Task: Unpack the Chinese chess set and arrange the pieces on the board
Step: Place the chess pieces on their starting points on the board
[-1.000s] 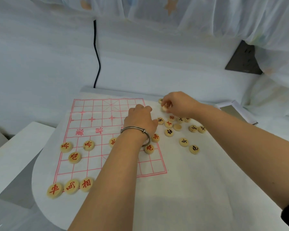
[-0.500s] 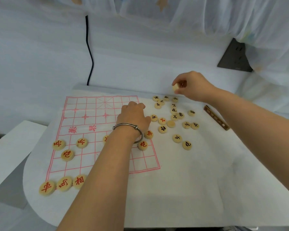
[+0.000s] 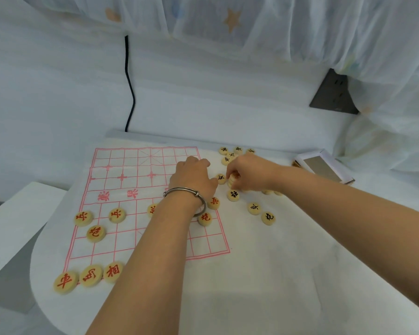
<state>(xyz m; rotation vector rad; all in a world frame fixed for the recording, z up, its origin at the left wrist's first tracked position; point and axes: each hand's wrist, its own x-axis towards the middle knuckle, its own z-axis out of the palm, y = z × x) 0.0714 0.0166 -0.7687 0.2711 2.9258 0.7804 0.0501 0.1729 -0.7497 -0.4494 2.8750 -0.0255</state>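
Observation:
A white cloth board (image 3: 121, 189) with a red grid lies on the table. Red-lettered wooden pieces stand on it: three in the near left corner (image 3: 90, 276), several in the rows above (image 3: 96, 233). A loose heap of black-lettered pieces (image 3: 232, 195) lies right of the grid. My left hand (image 3: 191, 176), a metal bangle on its wrist, rests curled on the board's right edge; what it holds is hidden. My right hand (image 3: 249, 174) pinches a small stack of pieces (image 3: 233, 178) in the heap.
A white box with a grey inside (image 3: 324, 166) lies at the table's far right edge. A black cable (image 3: 130, 88) hangs down the back wall. A dark wall socket (image 3: 334, 95) sits under white curtains. A lower white surface (image 3: 12, 213) borders the left.
My right hand rose toward the far edge with a piece, then came back down to the heap and now pinches a stack. My left hand has stayed in place.

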